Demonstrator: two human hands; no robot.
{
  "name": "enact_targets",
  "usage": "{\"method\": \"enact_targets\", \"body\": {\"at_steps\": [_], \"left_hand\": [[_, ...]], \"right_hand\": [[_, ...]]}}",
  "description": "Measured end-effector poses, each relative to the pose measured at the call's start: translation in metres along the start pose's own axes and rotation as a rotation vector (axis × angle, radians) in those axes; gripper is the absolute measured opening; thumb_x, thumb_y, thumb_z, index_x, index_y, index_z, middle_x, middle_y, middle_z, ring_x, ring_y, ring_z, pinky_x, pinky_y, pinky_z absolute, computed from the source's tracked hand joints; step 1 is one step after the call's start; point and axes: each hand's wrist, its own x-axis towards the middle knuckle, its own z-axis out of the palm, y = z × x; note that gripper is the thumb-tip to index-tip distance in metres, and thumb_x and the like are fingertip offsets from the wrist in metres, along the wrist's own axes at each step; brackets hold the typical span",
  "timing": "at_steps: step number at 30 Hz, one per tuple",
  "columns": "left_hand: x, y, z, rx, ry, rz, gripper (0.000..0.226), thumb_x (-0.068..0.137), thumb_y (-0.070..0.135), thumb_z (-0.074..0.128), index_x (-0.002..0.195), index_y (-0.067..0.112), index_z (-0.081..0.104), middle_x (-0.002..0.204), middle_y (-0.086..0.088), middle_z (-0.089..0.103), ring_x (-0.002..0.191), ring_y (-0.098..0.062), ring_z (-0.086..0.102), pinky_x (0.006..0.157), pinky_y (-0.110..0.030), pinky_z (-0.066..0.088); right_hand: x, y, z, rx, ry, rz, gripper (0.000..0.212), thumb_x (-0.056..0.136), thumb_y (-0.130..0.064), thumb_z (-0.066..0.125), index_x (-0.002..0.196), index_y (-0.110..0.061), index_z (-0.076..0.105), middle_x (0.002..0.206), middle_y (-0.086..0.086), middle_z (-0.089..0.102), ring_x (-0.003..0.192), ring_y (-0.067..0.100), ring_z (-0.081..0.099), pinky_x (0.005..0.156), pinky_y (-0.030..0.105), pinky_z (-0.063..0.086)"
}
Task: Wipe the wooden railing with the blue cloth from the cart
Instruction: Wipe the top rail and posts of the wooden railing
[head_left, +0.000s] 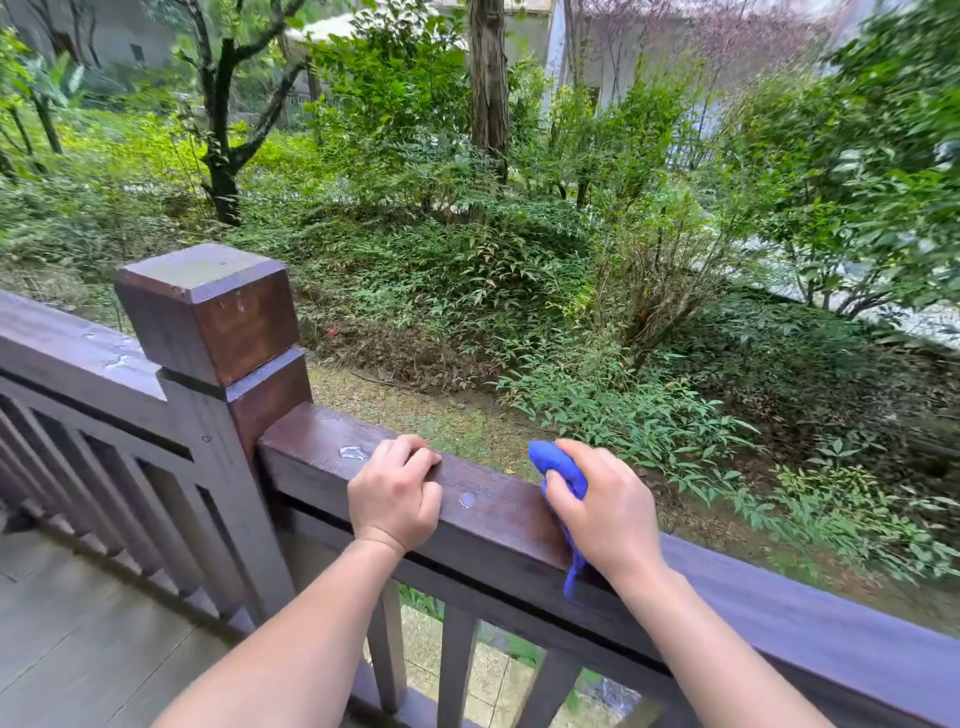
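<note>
A dark brown wooden railing (498, 512) runs from a square corner post (218, 317) toward the lower right. Water drops lie on its top, one beside my left hand and one between my hands. My left hand (395, 491) rests on the rail top with its fingers curled, holding nothing. To its right, my right hand (605, 512) grips a bunched blue cloth (558, 465) pressed against the rail top. A tail of the cloth hangs down the rail's near face under my wrist.
A second rail section (67, 353) leaves the post to the left, with vertical balusters (130, 499) below. Grey deck boards (78, 639) lie at the lower left. Beyond the railing are shrubs, trees and a dirt slope.
</note>
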Motion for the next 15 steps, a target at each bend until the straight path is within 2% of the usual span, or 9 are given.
{"method": "enact_targets", "body": {"at_steps": [2, 3, 4, 6, 9, 11, 13, 15], "left_hand": [[0.001, 0.000, 0.002, 0.012, 0.007, -0.007, 0.021, 0.073, 0.025, 0.049, 0.083, 0.025, 0.067, 0.096, 0.011, 0.065, 0.083, -0.019, 0.058, 0.055, -0.025, 0.028], [0.000, 0.001, 0.002, 0.012, 0.006, -0.005, 0.021, 0.073, 0.025, 0.048, 0.083, 0.025, 0.067, 0.096, 0.011, 0.065, 0.083, -0.019, 0.058, 0.055, -0.025, 0.027], [-0.001, 0.002, 0.002, 0.009, 0.004, -0.002, 0.021, 0.073, 0.025, 0.048, 0.083, 0.025, 0.067, 0.096, 0.011, 0.065, 0.083, -0.019, 0.058, 0.055, -0.025, 0.027], [-0.002, 0.000, 0.004, 0.005, 0.007, 0.000, 0.022, 0.074, 0.025, 0.048, 0.083, 0.026, 0.067, 0.097, 0.011, 0.065, 0.084, -0.019, 0.058, 0.055, -0.025, 0.028], [-0.001, -0.001, 0.005, 0.012, 0.014, 0.004, 0.021, 0.073, 0.025, 0.048, 0.084, 0.026, 0.067, 0.097, 0.010, 0.064, 0.084, -0.019, 0.057, 0.054, -0.026, 0.030], [-0.001, -0.001, 0.006, 0.015, 0.032, 0.008, 0.022, 0.073, 0.024, 0.049, 0.084, 0.025, 0.068, 0.096, 0.010, 0.064, 0.083, -0.019, 0.057, 0.054, -0.025, 0.027], [-0.002, -0.001, 0.006, 0.014, 0.037, 0.021, 0.022, 0.073, 0.024, 0.049, 0.084, 0.025, 0.068, 0.096, 0.010, 0.065, 0.084, -0.018, 0.057, 0.055, -0.025, 0.026], [-0.001, 0.000, 0.005, 0.013, 0.037, 0.015, 0.022, 0.072, 0.024, 0.049, 0.083, 0.025, 0.068, 0.097, 0.010, 0.065, 0.084, -0.019, 0.058, 0.056, -0.026, 0.028]], "right_hand": [[-0.007, -0.008, 0.000, 0.171, 0.006, 0.008, 0.042, 0.079, -0.040, 0.058, 0.121, -0.036, 0.055, 0.105, -0.015, 0.063, 0.096, 0.007, 0.057, 0.082, 0.023, 0.043], [-0.014, -0.008, 0.002, 0.195, -0.040, -0.026, 0.044, 0.080, -0.038, 0.060, 0.123, -0.035, 0.053, 0.110, -0.015, 0.061, 0.100, 0.007, 0.056, 0.086, 0.022, 0.042], [-0.024, -0.005, 0.001, 0.146, -0.100, -0.081, 0.046, 0.080, -0.034, 0.064, 0.125, -0.034, 0.053, 0.115, -0.012, 0.060, 0.103, 0.012, 0.055, 0.089, 0.026, 0.043], [-0.045, 0.015, 0.000, -0.107, -0.090, -0.198, 0.049, 0.078, -0.026, 0.071, 0.124, -0.030, 0.056, 0.120, -0.001, 0.058, 0.102, 0.025, 0.054, 0.084, 0.039, 0.047], [-0.057, 0.050, -0.018, -0.239, 0.054, -0.063, 0.048, 0.069, -0.012, 0.079, 0.114, -0.020, 0.062, 0.111, 0.011, 0.058, 0.089, 0.035, 0.051, 0.077, 0.044, 0.049], [-0.050, 0.060, -0.026, -0.272, 0.107, 0.039, 0.044, 0.069, -0.010, 0.080, 0.110, -0.015, 0.065, 0.098, 0.013, 0.058, 0.080, 0.035, 0.051, 0.073, 0.043, 0.050], [-0.039, 0.057, -0.035, -0.196, 0.180, 0.082, 0.043, 0.073, -0.013, 0.077, 0.114, -0.017, 0.064, 0.093, 0.010, 0.058, 0.080, 0.035, 0.052, 0.071, 0.040, 0.049], [-0.036, 0.043, -0.035, -0.130, 0.192, 0.043, 0.039, 0.080, -0.024, 0.070, 0.117, -0.023, 0.061, 0.096, 0.005, 0.058, 0.086, 0.031, 0.053, 0.075, 0.040, 0.049]]}}
